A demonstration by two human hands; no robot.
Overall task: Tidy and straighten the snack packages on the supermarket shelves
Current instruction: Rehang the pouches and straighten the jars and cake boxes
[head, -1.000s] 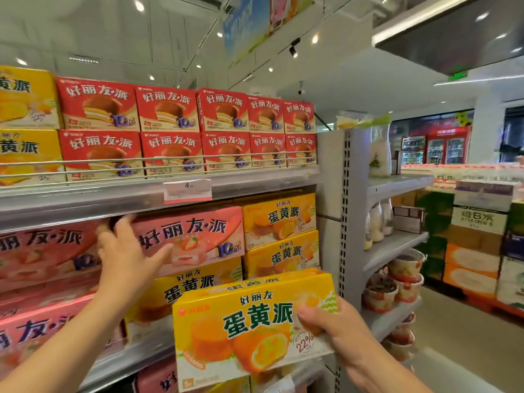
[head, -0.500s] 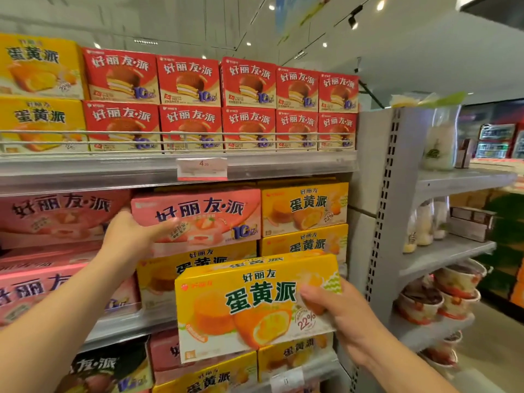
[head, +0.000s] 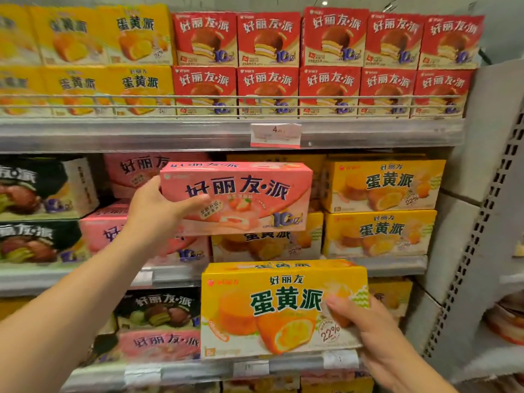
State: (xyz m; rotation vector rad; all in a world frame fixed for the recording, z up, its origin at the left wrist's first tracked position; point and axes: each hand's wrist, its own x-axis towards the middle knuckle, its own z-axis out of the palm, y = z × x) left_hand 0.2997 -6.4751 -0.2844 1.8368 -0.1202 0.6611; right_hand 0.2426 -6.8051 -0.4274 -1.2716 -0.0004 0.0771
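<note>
1. Dark-boxed pies sit stacked at the left end of the middle shelf, with pink strawberry pie boxes stacked just beside them; we touch neither.
2. Our left hand grips the left end of a pink strawberry pie box, thumb across its front face. A second ago this box sat back among the yellow ones and the hand only reached for it; now we have pulled it forward, so it stands out in front of the yellow egg yolk pie boxes at the right end of that shelf. We judge it misplaced and bound for the pink stack on the left.
3. The price tag hangs on the front edge of the upper shelf, above the lifted pink box, under rows of yellow and red pie boxes.
4. Our right hand holds a yellow egg yolk pie box by its right end, thumb on the front, as before. It hangs low, before the front edge of the lower shelf, clear of the stacks.
5. Once the pink box leaves, a gap should open above the yellow box under it, and we expect our yellow one to fill it.
</note>
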